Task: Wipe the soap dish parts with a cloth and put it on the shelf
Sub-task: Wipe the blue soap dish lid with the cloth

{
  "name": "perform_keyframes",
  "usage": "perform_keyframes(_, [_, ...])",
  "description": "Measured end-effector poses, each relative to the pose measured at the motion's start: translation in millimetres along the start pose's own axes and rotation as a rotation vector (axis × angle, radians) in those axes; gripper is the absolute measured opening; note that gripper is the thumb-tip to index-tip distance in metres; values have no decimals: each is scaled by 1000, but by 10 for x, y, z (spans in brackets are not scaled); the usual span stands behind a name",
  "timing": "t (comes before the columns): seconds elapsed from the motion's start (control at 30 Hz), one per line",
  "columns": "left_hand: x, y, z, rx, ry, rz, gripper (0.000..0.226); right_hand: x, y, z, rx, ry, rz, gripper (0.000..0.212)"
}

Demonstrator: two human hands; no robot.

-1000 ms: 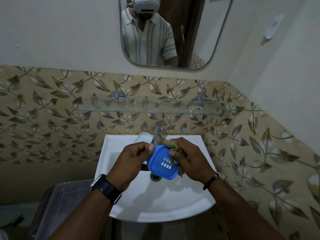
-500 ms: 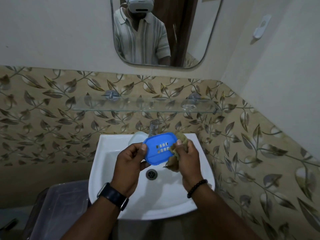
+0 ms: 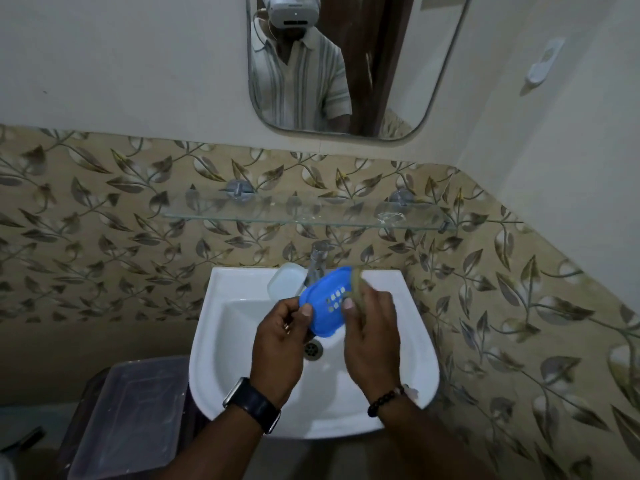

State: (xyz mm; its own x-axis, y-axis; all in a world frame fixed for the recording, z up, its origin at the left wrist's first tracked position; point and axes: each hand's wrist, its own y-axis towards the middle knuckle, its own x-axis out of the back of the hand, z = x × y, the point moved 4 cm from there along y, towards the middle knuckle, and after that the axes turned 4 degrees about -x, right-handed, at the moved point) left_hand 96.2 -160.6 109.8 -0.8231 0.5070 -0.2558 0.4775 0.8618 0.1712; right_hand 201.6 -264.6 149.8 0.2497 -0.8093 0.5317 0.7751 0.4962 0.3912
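A blue slotted soap dish part is held above the white sink. My left hand pinches its lower left edge. My right hand presses a brownish cloth against the part's right side, thumb on the blue face. A pale translucent soap dish part lies on the sink's back rim, left of the tap. A glass shelf is fixed to the leaf-patterned tiles above the tap, with nothing visible on it.
A mirror hangs above the shelf and reflects a person in a striped shirt. A lidded plastic bin stands left of the sink. A white hook sits on the right wall, which runs close beside the sink.
The blue part has stayed between both hands while the cloth hand shifted along its right edge. The view has tilted slightly, so the sink and shelf sit a bit differently in frame.
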Motion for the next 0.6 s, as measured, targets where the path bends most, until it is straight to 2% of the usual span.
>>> perform_keyframes(0.1, [-9, -40, 15, 22, -5, 7, 29, -165, -172, 156, 324, -128, 231, 49])
perform_keyframes(0.2, [93, -2, -14, 38, -31, 34, 33, -84, -91, 165, 580, -365, 197, 54])
perform_keyframes(0.23, [129, 10, -18, 35, -27, 46, 30, -41, 2, 125, 607, -485, 143, 54])
perform_keyframes(0.3, [163, 35, -33, 18, -11, 67, 26, 57, 186, 56, 430, -558, 41, 50])
perform_keyframes(0.33, [157, 48, -46, 11, 1, 71, 26, 60, 211, 42, 314, -514, 27, 49])
perform_keyframes(0.4, [143, 74, -62, 13, 8, 61, 29, -58, 113, 87, 248, -359, 109, 50])
perform_keyframes(0.5, [193, 139, -55, 50, -52, 9, 34, -222, -146, 197, 355, -120, 315, 54])
perform_keyframes(0.53, [227, 164, -54, 59, -73, -10, 34, -225, -196, 202, 421, -150, 341, 52])
perform_keyframes(0.6, [301, 203, -58, 68, -121, -32, 30, -184, -205, 158, 568, -358, 323, 51])
